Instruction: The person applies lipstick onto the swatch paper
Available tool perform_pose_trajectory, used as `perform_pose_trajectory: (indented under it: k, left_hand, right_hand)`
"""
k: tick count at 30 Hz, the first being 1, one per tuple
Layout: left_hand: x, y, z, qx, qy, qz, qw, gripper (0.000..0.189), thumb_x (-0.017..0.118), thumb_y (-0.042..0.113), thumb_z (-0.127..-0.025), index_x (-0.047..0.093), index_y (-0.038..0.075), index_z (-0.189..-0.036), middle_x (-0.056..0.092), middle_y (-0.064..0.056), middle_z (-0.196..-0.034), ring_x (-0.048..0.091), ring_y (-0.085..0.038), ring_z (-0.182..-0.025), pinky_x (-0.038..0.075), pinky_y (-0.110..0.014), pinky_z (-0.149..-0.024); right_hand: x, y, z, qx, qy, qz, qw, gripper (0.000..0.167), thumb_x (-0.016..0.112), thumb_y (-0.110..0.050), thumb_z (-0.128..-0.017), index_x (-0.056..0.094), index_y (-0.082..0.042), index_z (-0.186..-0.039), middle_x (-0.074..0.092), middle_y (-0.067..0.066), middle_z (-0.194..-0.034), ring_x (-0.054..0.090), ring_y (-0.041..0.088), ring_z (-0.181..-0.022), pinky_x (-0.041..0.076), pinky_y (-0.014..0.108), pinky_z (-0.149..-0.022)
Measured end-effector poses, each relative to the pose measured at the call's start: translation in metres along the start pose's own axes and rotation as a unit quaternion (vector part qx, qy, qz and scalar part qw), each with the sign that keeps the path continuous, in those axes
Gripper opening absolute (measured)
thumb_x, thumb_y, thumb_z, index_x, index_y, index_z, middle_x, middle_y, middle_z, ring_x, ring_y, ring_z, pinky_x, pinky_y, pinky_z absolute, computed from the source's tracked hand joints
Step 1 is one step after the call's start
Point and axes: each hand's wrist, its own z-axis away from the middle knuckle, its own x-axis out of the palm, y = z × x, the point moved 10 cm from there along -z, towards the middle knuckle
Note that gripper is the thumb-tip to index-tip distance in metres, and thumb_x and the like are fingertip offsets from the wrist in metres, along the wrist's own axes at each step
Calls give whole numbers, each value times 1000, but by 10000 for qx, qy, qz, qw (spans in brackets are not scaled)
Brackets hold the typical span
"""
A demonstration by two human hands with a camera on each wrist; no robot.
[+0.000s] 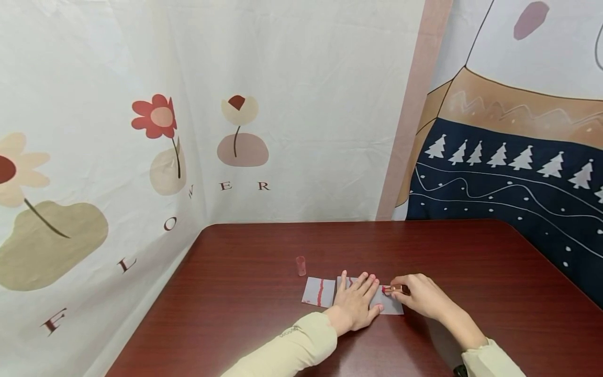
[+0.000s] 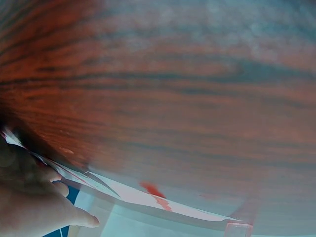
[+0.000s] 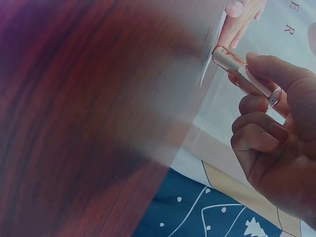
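Note:
My right hand (image 1: 426, 297) pinches a lipstick (image 1: 394, 289) with a shiny gold tube. Its red tip meets the right-hand piece of pale paper (image 1: 390, 305), leaving a small red mark there. Flat across the papers rests my left hand (image 1: 355, 303), fingers straight and slightly spread. It covers much of the middle paper (image 1: 339, 283), where part of a red streak shows. To the left lies another paper (image 1: 312, 291) with a wavy red line down it. In the right wrist view, thumb and fingers close round the lipstick tube (image 3: 242, 71).
A clear pinkish lipstick cap (image 1: 301, 266) stands behind the left paper. Everything sits on a dark red wood-grain table (image 1: 235, 314). Printed cloths (image 1: 306, 104) hang along the table's back and left sides, and a dark blue tree-patterned one (image 1: 499, 183) at the right.

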Motion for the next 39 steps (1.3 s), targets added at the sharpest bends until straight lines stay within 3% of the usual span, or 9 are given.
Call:
perform_pose_trajectory:
  k: [39]
  left_hand:
    - [4,0,-2,7,-31,120,9999,60,18,58,-96,23,31,-149,19,15,-152,12,-5,-138,14,-48,-108]
  right_hand:
    - [2,2,2,45,-20,-52,10000,17,71,-14,-81,70,-3,-94,58,-9,-74,43,3,-60,36,22,-50]
